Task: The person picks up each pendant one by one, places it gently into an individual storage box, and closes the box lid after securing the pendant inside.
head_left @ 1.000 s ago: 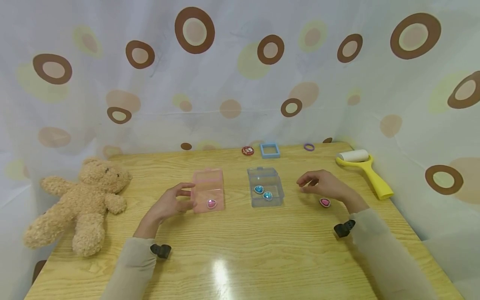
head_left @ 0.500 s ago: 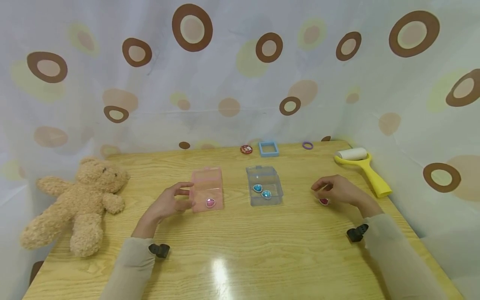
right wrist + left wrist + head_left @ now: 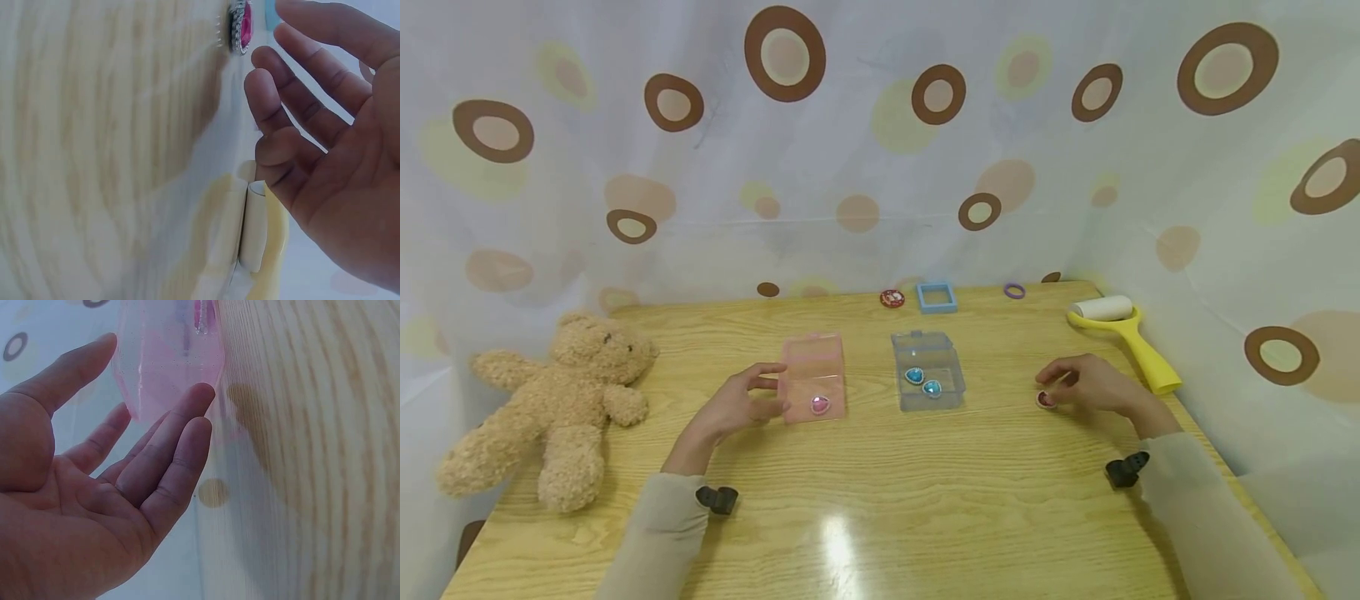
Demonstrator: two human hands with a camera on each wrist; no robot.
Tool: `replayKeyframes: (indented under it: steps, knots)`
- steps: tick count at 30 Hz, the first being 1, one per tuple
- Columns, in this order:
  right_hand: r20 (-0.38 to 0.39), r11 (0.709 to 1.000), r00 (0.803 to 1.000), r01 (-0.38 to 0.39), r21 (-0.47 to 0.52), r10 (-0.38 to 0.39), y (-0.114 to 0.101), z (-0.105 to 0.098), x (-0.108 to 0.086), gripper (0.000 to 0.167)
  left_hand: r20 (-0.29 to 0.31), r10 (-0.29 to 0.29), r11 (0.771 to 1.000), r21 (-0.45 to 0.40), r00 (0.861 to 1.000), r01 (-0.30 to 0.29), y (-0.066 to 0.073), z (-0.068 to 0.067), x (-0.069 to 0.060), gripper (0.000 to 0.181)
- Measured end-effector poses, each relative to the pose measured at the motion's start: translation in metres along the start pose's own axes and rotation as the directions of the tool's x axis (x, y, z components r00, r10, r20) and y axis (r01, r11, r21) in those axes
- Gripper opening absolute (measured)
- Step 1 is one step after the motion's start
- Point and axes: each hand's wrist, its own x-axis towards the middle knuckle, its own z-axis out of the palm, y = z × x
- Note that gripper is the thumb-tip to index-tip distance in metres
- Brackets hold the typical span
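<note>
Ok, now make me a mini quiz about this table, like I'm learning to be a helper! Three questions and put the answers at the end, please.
1. How many blue gems lie in the open grey-blue plastic box?

2. True or false: the left hand is nearer to the open pink plastic box than to the grey-blue one.

3. In the head view, which of these is closest to the right hand?
a) the teddy bear
b) the deep-pink gem outside both boxes
c) the purple ring

Key: 1. Two. 2. True. 3. b.
</note>
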Motion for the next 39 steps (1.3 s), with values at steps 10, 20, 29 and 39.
replayKeyframes:
  steps: [10,20,29,39]
  knots:
    - [0.062,1.000,0.998,0.003,-0.029,-0.001,0.002,0.002,0.002,0.032,-0.003,0.005,1.000,-0.003,1.000,-0.005,0.002,-0.001,-0.001,0.068]
    - [0.076,0.996,0.997,0.037,-0.084,-0.031,0.003,0.003,0.006,0.026,0.000,0.007,1.000,0.003,1.000,-0.007,0.000,-0.001,-0.001,0.068]
    - [0.074,0.991,0.997,0.043,-0.129,-0.033,0.000,0.003,0.007,0.025,-0.004,0.001,1.000,0.009,1.000,-0.001,0.001,0.000,-0.001,0.066]
    - [0.039,0.997,0.998,0.051,-0.064,-0.048,-0.008,0.004,0.005,0.026,-0.001,-0.007,1.000,-0.004,1.000,0.007,0.002,0.000,-0.001,0.066]
